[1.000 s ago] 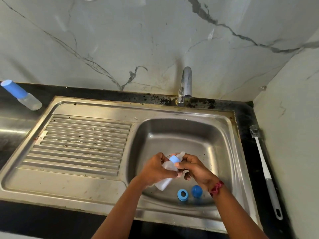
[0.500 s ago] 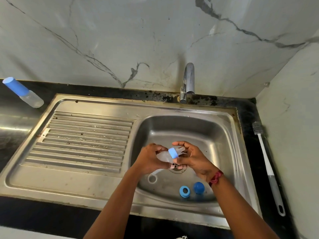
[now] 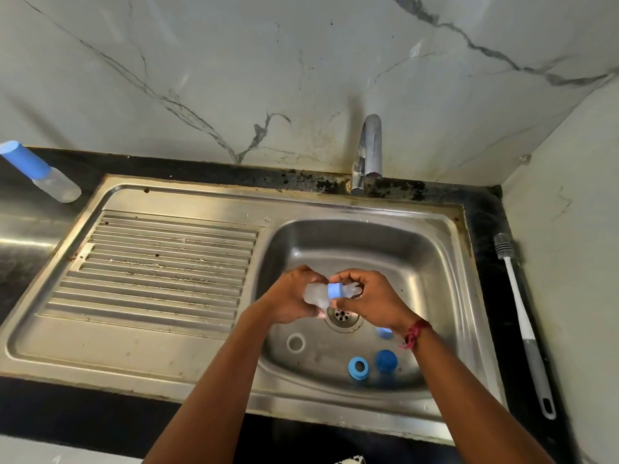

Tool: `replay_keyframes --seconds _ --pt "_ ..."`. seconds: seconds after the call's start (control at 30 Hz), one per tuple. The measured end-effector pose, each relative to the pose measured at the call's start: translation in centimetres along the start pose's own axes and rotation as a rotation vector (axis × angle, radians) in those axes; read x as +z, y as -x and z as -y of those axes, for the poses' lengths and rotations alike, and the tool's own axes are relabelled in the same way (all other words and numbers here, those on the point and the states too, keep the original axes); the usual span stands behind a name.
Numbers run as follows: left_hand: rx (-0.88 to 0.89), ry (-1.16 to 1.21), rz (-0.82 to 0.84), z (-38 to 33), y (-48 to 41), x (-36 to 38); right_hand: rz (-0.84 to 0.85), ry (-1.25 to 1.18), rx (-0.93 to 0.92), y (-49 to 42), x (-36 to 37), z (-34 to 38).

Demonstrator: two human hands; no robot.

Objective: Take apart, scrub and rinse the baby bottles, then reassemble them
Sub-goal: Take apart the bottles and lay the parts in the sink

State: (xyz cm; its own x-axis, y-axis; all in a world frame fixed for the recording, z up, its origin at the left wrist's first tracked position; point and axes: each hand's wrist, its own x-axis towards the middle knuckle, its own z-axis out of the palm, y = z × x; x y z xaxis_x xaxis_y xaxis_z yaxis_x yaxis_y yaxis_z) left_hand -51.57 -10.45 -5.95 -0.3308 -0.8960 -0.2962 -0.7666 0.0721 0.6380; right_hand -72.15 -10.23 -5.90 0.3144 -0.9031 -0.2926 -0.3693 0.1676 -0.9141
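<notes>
The bottle (image 3: 315, 294) swings up. A second ago it hung base-down toward the near wall of the sink (image 3: 435, 262); now it lies level, sideways, held right over the drain (image 3: 343, 316). The left hand (image 3: 291, 296) is wrapped tight round the clear body, and the right hand (image 3: 371, 299) has its fingers curled over the teat (image 3: 350, 291), just past the blue collar (image 3: 334, 290), which sits between the two hands and is still on the neck. With the bottle lifted, a clear ring (image 3: 295, 342) shows on the basin floor near the left wall, hidden a second ago. Toward the near edge of the basin lie a blue ring (image 3: 358, 366) and, just beside it, a blue cap (image 3: 386, 361), both where they were. Another blue piece (image 3: 384, 332) peeks out under the right wrist. So it looks like one bottle is already stripped and this one is mid-dismantling, and that grip reads as a twist or pull on the teat end. No water comes from the tap (image 3: 368, 149), the brush (image 3: 522, 329) lies untouched along the counter's right edge, and a second bottle (image 3: 43, 174) waits capped at the far left corner of the counter (image 3: 485, 212). By my reckoning, scrubbing hasn't begun.
</notes>
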Motion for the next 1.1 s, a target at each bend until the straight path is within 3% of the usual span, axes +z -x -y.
replay_keyframes --seconds 0.17,0.4,0.87,1.1 --pt "-0.086 -0.058 -0.017 1.7 -1.0 0.4 -0.125 0.124 -0.096 -0.6 -1.1 -0.5" --pt "-0.284 0.071 -0.168 4.5 -1.6 3.2 -0.242 0.124 -0.028 0.5 -1.8 -2.8" --pt "-0.419 0.214 -0.101 7.0 -2.6 8.2 -0.198 0.176 0.146 2.5 -0.2 -6.5" --pt "-0.394 0.195 -0.074 7.7 -2.7 8.5 -0.209 0.176 0.156 2.0 0.0 -6.5"
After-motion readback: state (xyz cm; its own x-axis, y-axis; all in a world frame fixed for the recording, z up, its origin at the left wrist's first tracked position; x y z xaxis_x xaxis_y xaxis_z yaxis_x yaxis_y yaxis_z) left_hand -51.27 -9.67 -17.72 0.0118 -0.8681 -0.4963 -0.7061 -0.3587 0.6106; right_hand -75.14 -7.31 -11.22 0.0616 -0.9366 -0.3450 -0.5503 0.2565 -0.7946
